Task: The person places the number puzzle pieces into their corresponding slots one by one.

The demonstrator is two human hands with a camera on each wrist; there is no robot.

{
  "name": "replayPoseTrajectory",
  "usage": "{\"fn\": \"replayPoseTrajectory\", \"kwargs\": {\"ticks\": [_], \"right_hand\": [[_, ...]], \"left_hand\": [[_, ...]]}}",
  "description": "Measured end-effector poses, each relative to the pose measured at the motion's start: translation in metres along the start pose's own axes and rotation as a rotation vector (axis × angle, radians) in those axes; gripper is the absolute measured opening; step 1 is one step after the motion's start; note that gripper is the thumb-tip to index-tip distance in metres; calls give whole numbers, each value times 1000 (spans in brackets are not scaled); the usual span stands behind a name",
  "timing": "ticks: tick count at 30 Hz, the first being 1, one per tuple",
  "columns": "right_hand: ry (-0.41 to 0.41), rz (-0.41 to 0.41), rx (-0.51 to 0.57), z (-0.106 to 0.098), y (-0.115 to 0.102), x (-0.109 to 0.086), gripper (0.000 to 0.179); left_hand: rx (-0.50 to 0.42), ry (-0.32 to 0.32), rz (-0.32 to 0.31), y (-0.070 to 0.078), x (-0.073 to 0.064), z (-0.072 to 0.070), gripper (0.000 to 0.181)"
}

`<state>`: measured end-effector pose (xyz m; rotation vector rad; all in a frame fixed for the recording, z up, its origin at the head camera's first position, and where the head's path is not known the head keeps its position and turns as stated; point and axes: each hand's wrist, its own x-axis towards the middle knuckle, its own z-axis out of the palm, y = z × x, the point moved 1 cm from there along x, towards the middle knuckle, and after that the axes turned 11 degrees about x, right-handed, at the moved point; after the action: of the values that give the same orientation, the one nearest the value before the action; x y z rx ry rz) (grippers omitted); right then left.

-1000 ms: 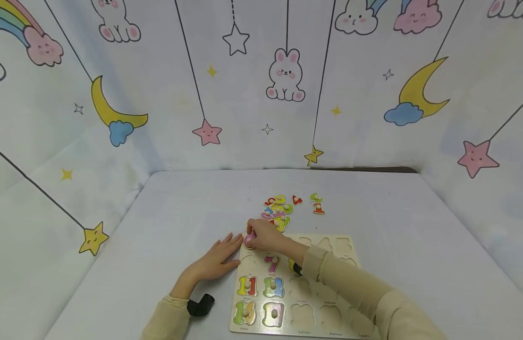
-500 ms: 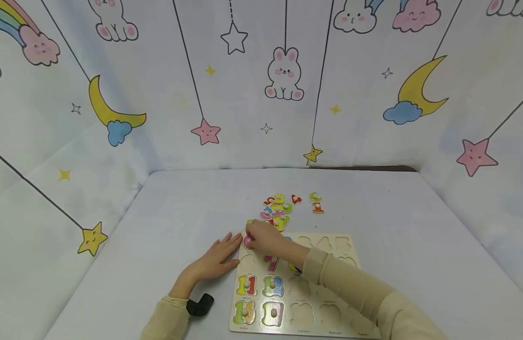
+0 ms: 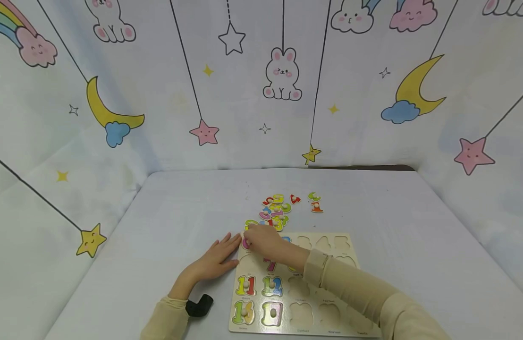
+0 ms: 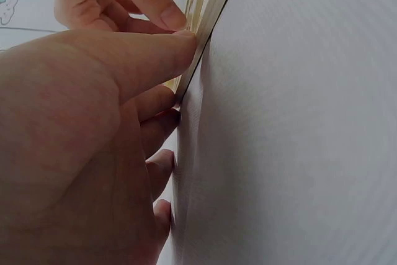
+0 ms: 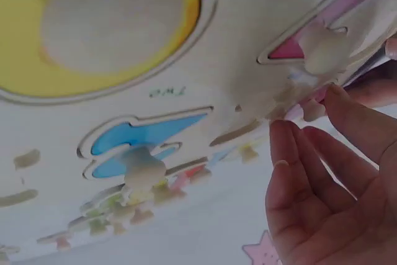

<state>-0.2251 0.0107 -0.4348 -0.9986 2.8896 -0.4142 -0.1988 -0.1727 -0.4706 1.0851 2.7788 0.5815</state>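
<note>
1. Over the far left corner of the number board (image 3: 265, 330), your right hand (image 3: 261, 240) pinches a pink-purple piece (image 3: 246, 243) between thumb and fingertips. The piece lies at the first recess of the top row; whether it is fully seated cannot be told.
2. Your left hand (image 3: 216, 259) is spread flat, palm down, fingertips at the board's left edge.
3. Writing: "TWO" reads upside down in the right wrist view, beside the blue 2 (image 5: 118, 138). Along the bottom row you can make out "Eighteen", "Nineteen" and "Twenty"; other captions are too small or blurred.
4. Numerals set in the board: pink 7 (image 3: 270, 266), 11 (image 3: 246, 285), 12 (image 3: 272, 285), 16 (image 3: 244, 312), 17 (image 3: 272, 313). Each carries a round knob.
5. Loose numerals lie in a pile (image 3: 276, 208) just beyond the board; a red 4 (image 3: 295, 199) and an orange 1 (image 3: 316, 208) sit to its right.
6. Surface: worktop (image 3: 435, 264) under plain white cloth. A black object (image 3: 199, 306) is beside your left cuff.
7. Room: white walls (image 3: 159, 94) printed with rabbits, moons, clouds and stars; a dark strip (image 3: 372, 167) runs along part of the worktop's back edge.
</note>
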Motion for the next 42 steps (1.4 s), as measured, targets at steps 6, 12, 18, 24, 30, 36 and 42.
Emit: {"fn": "replayPoseTrajectory", "kwargs": {"ticks": [6, 12, 18, 24, 30, 36, 42], "right_hand": [[-113, 122, 268, -19, 24, -1, 38], [-1, 177, 417, -42, 88, -8, 28], [141, 343, 421, -59, 154, -26, 23], [149, 524, 404, -54, 197, -44, 28], [125, 569, 445, -52, 205, -48, 39], [116, 580, 446, -49, 209, -43, 39], [141, 536, 373, -47, 213, -39, 28]], "left_hand": [[-7, -11, -3, 1, 0, 0, 59], [-16, -20, -18, 3, -1, -1, 59], [-12, -28, -28, 3, -1, -1, 60], [-17, -33, -35, 0, -2, 2, 61], [-12, -29, -35, -4, -1, 6, 61], [-12, -25, -31, -4, -1, 6, 61], [-9, -18, -35, -3, 0, 3, 60]]}}
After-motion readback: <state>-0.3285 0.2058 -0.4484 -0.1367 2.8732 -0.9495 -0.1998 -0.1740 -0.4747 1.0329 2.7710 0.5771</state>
